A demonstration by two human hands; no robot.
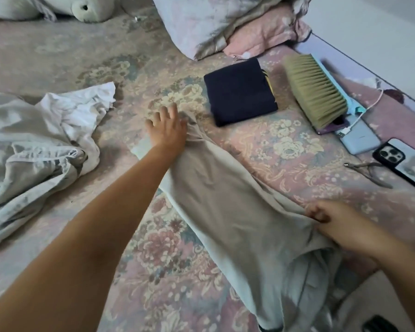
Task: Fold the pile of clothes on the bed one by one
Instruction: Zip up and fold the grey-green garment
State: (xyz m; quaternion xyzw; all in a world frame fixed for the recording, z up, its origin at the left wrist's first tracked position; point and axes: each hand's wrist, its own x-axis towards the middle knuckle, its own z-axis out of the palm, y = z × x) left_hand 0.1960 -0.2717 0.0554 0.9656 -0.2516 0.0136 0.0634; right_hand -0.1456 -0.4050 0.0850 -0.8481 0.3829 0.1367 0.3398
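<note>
Fingers (318, 213) of the right hand (331, 216) are curled tight, pinching the near edge of a beige garment (225, 200) that lies stretched across the flowered bed (158, 248). Its nearest part hangs bunched over the bed's edge by the right forearm. Farther along, the left hand (167, 125) lies flat on the far end of the same garment, fingers spread and straight, pressing the cloth down where it gathers into folds.

Off to the left, a crumpled pile of pale clothes (41, 140) waits on the bed, well apart from the beige piece. At the right edge lie a phone in a black case (403, 164) and, just beside it, a small pair of nippers (369, 172). Beyond those sits a light blue power bank (359, 137) with a white cable (369, 106), and a brush with green bristles (316, 89) rests partly on it. A folded dark navy garment (240, 92) lies just past the left hand, near the brush. Farthest off, pillows (216, 22) are heaped against the head of the bed.
</note>
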